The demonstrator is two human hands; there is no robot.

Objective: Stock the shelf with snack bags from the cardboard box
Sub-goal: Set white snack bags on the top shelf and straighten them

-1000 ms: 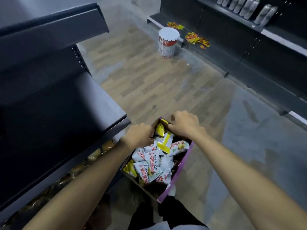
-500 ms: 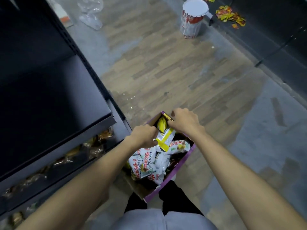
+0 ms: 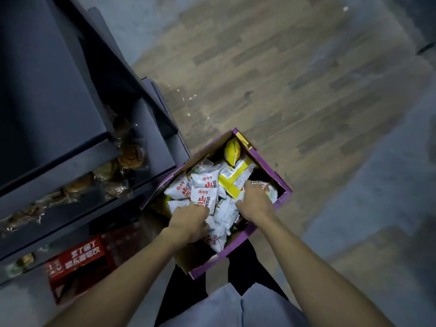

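A purple-edged cardboard box (image 3: 271, 172) stands on the floor in front of my legs, beside the dark shelf (image 3: 59, 114). It is full of white snack bags with red print (image 3: 203, 185), plus a yellow bag (image 3: 232, 149) and a flat yellow-and-white bag (image 3: 233, 182) at its far end. Both my hands are inside the box. My left hand (image 3: 188, 223) curls its fingers into the white bags on the near left. My right hand (image 3: 256, 204) digs into the bags on the right, its fingertips buried among them.
Wrapped pastries (image 3: 129, 156) lie on the shelf's lower tiers to the left. A red carton (image 3: 77, 258) sits at the shelf's bottom. The wood-pattern floor (image 3: 283, 79) stretches beyond the box, and my dark trouser legs are just below it.
Both hands left the box's far rim and came down into the bags nearer me. My view has tilted down, so the box now looks larger and the far shelves are out of sight.
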